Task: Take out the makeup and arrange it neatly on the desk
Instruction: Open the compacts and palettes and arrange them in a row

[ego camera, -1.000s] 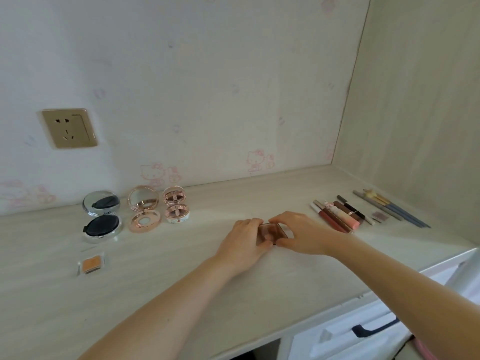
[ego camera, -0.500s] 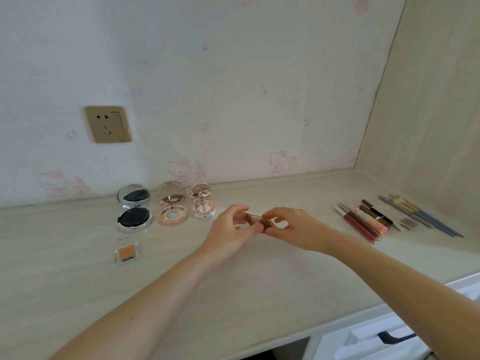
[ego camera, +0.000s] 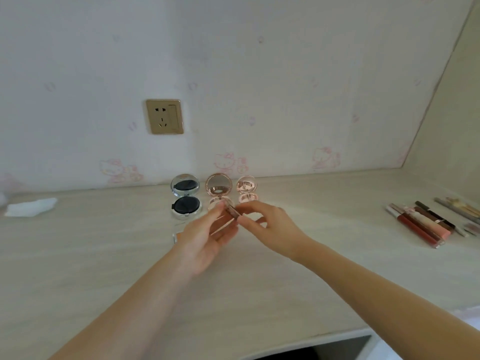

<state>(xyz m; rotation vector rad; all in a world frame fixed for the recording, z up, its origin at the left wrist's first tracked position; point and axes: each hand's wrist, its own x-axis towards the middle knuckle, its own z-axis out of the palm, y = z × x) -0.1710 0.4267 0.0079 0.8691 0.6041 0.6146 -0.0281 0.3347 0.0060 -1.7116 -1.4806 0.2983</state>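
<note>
Both hands meet above the middle of the pale wood-grain surface point(ego camera: 324, 255), sharing a small brown makeup case point(ego camera: 233, 212) that is lifted clear of it. The left hand point(ego camera: 205, 237) has its palm turned up, with thumb and fingers curled so the grip pinches the case at its left end. The right hand point(ego camera: 270, 227) reaches in from the right, its grip closed on the other end of the case between thumb and fingertip, the remaining fingers loosely bent. Behind the hands, near the wall, three open round compacts stand in a row: a silver compact point(ego camera: 185, 196) holding a dark cushion, a rose-gold compact point(ego camera: 218, 186) with its mirror raised, and a smaller pink compact point(ego camera: 247, 187); the lower halves of the last two are partly hidden by the fingers. A small orange pan point(ego camera: 177, 236) shows just beside the left hand. Well apart at the far right lies a row of lip gloss tubes point(ego camera: 420, 224), with brushes point(ego camera: 459, 209) beyond them. A white tissue point(ego camera: 31, 207) lies at the far left, and a gold wall socket point(ego camera: 164, 116) sits above the compacts.
</note>
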